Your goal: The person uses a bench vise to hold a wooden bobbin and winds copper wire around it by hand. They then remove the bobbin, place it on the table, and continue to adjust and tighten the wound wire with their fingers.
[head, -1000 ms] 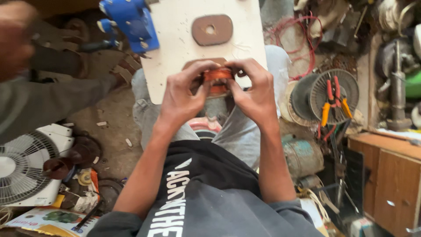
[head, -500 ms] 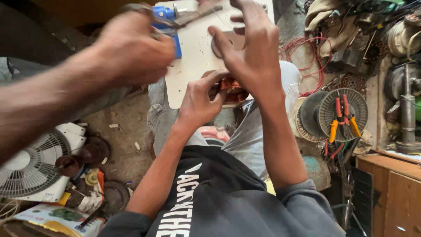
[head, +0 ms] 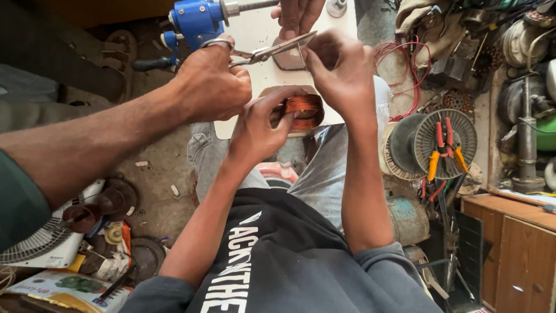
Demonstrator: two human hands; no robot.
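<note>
Scissors [head: 272,52] of grey metal are gaping in a co-worker's hand [head: 211,81]. Left hand [head: 260,127] is clamping the round copper wire coil [head: 302,110] at the white counter's [head: 255,29] near edge. Right hand [head: 341,75] is pinching its fingertips together beside the blades; on what, I cannot tell.

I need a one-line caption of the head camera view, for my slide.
Left hand holds a copper wire coil, right hand pinches above it, and another person's hand brings scissors.
</note>
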